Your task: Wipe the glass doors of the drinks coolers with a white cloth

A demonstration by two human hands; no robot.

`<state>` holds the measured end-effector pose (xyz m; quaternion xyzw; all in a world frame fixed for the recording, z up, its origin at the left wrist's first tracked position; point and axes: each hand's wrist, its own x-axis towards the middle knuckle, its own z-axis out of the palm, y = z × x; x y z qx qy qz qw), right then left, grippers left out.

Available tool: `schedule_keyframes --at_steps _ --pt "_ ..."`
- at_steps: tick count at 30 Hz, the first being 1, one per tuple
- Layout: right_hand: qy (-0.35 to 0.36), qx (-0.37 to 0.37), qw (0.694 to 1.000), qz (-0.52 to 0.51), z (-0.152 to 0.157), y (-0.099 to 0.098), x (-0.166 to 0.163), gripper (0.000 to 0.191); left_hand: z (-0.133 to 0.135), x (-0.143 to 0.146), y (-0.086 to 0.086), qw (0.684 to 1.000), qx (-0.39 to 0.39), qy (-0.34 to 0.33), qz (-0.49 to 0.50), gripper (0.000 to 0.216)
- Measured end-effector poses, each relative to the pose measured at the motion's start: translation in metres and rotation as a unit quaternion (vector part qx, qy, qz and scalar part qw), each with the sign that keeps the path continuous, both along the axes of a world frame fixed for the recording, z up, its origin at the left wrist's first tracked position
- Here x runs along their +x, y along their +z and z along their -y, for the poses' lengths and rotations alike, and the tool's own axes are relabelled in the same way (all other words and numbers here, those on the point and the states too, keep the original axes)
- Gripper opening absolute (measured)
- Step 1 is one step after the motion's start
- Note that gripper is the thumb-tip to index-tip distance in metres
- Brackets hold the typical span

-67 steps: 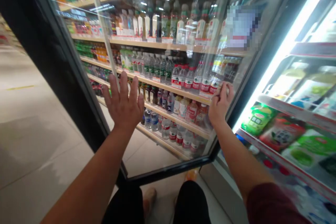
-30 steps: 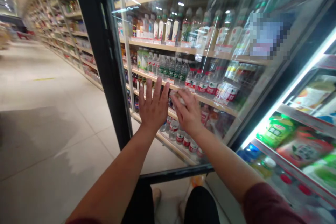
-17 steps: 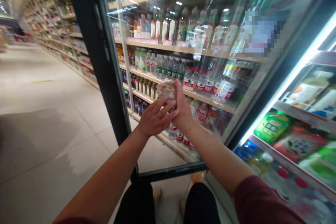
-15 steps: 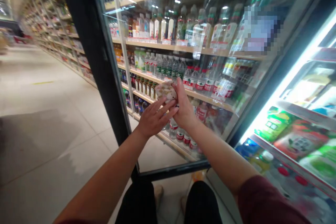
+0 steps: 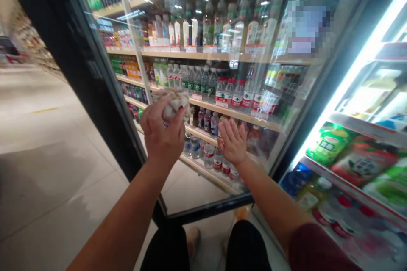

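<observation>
My left hand (image 5: pixel 163 133) is closed around a crumpled pale cloth (image 5: pixel 173 100), held up against the glass of an opened fridge door (image 5: pixel 273 106). My right hand (image 5: pixel 232 141) lies open and flat on the same glass, a little lower and to the right of the cloth. The glass reflects shelves of bottles (image 5: pixel 222 89). The door's black frame (image 5: pixel 79 63) runs down the left side.
To the right, the lit fridge interior holds shelves with green and red packs (image 5: pixel 324 146) and drinks. A tiled aisle floor (image 5: pixel 47 165) stretches to the left. My knees and shoes show below the door's bottom edge (image 5: pixel 210 211).
The cloth has passed from my right hand to my left hand, which now presses it on the glass. My right hand has opened and lies flat on the door.
</observation>
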<state>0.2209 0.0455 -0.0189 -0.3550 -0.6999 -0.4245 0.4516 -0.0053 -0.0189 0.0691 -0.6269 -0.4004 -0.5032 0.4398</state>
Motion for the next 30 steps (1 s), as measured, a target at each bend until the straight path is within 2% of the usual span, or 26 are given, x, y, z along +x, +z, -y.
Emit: schedule_keyframes --at_steps 2,6,8,10,13,15,17,20,22,24,28,30 --pt "0.005 -0.001 1.000 -0.013 0.001 -0.002 -0.001 0.052 0.003 0.007 -0.008 1.000 0.008 -0.008 -0.010 0.044" --pt "0.006 -0.006 1.000 -0.025 -0.001 -0.008 -0.001 0.051 0.011 0.015 -0.067 0.994 -0.035 -0.033 -0.102 0.044" --pt "0.013 -0.012 1.000 -0.026 -0.002 -0.010 -0.001 0.051 0.013 0.010 -0.084 0.987 -0.059 -0.042 -0.141 0.047" --pt "0.024 -0.021 0.999 -0.025 -0.001 -0.011 -0.001 0.051 0.012 0.001 -0.077 0.988 -0.057 -0.051 -0.131 0.050" --pt "0.027 -0.018 0.999 -0.025 0.001 -0.010 -0.001 0.049 0.005 -0.011 -0.042 0.996 -0.023 -0.076 -0.045 0.049" --pt "0.012 -0.002 1.000 -0.021 0.002 -0.009 -0.001 0.047 0.002 -0.013 -0.029 0.997 -0.016 -0.080 0.008 0.048" --pt "-0.004 0.007 1.000 -0.015 0.003 -0.008 -0.001 0.045 0.003 -0.009 -0.040 0.998 -0.014 -0.059 0.021 0.049" --pt "0.009 -0.013 1.000 -0.019 0.002 -0.010 0.000 0.047 0.011 0.001 -0.085 0.997 -0.045 -0.029 -0.055 0.051" --pt "0.029 -0.033 0.999 -0.023 0.001 -0.011 0.001 0.049 0.015 0.004 -0.105 0.988 -0.077 -0.037 -0.126 0.050" --pt "0.038 -0.041 0.998 -0.022 0.000 -0.013 0.002 0.051 0.015 0.001 -0.102 0.984 -0.078 -0.045 -0.151 0.048" --pt "0.026 -0.006 0.999 -0.020 -0.001 -0.013 0.001 0.051 0.005 -0.007 -0.052 0.998 -0.016 -0.023 -0.051 0.048" --pt "0.022 0.017 0.999 -0.018 0.000 -0.011 0.000 0.049 0.003 -0.004 -0.043 1.000 -0.002 -0.008 -0.012 0.047"
